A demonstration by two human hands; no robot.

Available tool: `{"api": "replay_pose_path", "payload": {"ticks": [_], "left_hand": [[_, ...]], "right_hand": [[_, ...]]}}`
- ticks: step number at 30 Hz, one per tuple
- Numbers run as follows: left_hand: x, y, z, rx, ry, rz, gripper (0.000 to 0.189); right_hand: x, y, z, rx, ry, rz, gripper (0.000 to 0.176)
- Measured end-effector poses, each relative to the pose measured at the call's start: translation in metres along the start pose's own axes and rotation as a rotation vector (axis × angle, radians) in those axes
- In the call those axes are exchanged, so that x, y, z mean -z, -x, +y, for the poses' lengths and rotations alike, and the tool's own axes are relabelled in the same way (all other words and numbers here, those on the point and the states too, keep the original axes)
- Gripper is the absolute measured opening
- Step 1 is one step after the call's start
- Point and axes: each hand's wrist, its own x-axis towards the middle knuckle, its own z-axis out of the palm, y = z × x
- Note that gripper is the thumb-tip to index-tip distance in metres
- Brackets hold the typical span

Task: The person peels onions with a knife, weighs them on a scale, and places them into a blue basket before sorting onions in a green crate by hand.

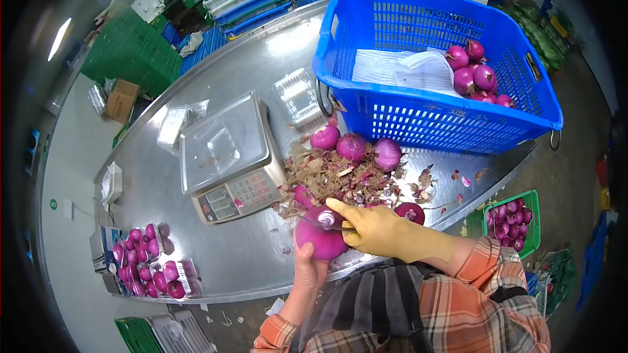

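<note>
My bare left hand [307, 270] holds a large red onion [320, 240] from below, near the front edge of the metal table [255, 268]. My right hand [366, 227], in a yellowish glove, is closed on a knife, its index finger stretched toward the onion's top. The dark blade [330, 226] lies across the onion near its pale end; its handle is mostly hidden in my fingers. Behind the onion spreads a heap of dry skins and roots [333, 180], with onions [352, 147] along its far side. Another onion [409, 212] sits beside my right wrist.
A blue basket [432, 101] with onions and white sheets stands at the back right. Left of the peelings are a scale [226, 140] and a clear tray [297, 97]. Packed onions [147, 261] lie at the far left. A green crate [533, 222] of onions is at the right.
</note>
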Motion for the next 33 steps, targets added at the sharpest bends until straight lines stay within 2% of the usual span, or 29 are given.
{"api": "replay_pose_path", "payload": {"ticks": [5,8,11,13,15,17,19,20,24,27,29,33], "left_hand": [[-0.005,-0.004,0.003,-0.062,-0.026,0.03,0.088],[0.0,-0.003,0.006,-0.218,-0.217,0.04,0.092],[-0.006,0.001,0.01,-0.287,-0.28,0.061,0.094],[-0.004,0.003,0.007,-0.268,-0.123,0.062,0.093],[-0.007,0.005,0.007,-0.25,0.006,0.114,0.095],[0.002,0.005,0.017,-0.088,0.145,-0.012,0.1],[0.002,0.004,0.028,0.012,0.22,-0.02,0.106],[0.002,0.003,0.032,0.03,0.236,-0.031,0.107],[0.005,-0.003,0.028,0.003,0.199,-0.024,0.114],[0.003,-0.002,0.026,0.022,0.213,-0.028,0.109],[0.0,-0.002,0.025,0.046,0.215,-0.009,0.105],[0.0,-0.001,0.024,0.012,0.131,-0.043,0.101]], "right_hand": [[0.01,0.0,-0.008,-0.018,-0.083,0.062,0.053],[0.004,-0.006,-0.004,-0.04,-0.053,-0.018,0.049],[0.004,-0.009,-0.005,-0.03,-0.071,-0.016,0.043],[0.005,-0.012,0.001,-0.174,-0.347,0.054,0.031],[0.019,-0.012,0.01,-0.356,-0.652,0.139,0.032],[0.034,-0.004,0.032,-0.299,-0.841,0.075,0.04],[0.06,0.002,0.023,-0.457,-0.356,-0.07,0.049],[0.06,0.004,0.028,-0.46,-0.323,-0.071,0.052],[0.034,0.015,0.035,-0.063,-0.642,0.139,0.042],[0.042,0.019,0.021,-0.24,-0.65,-0.191,0.038],[0.046,0.019,0.003,-0.214,-0.597,-0.2,0.039],[0.03,0.003,0.021,0.076,-0.779,-0.232,0.036]]}}
